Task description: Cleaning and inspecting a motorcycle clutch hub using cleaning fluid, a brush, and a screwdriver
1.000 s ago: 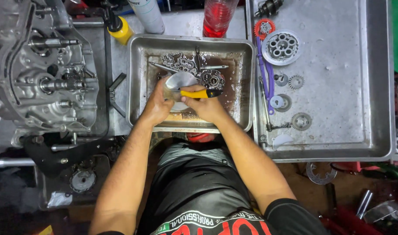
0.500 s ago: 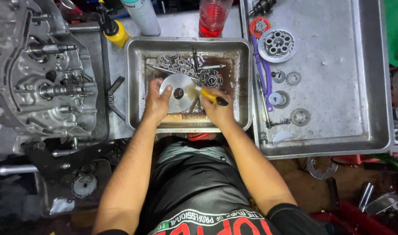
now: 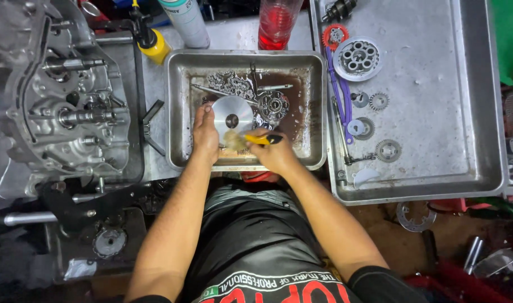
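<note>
Left hand [image 3: 206,132] grips round metal disc [image 3: 232,116] over wash tray [image 3: 178,101]; right hand [image 3: 276,151] clamps yellow brush [image 3: 256,139]. Wet disc could slip, splashing solvent.

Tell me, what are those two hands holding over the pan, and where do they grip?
The left hand holds a round metal disc by its left rim. The right hand grips a yellow-and-black brush by its handle, bristles at the disc's lower edge.

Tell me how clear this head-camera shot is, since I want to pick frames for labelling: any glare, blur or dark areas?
Head view: evenly lit and mostly sharp; the round metal disc in the left hand glares bright; the brush in the right hand has slightly soft bristles; the wash tray reads clearly; lower corners fall dark.
</note>
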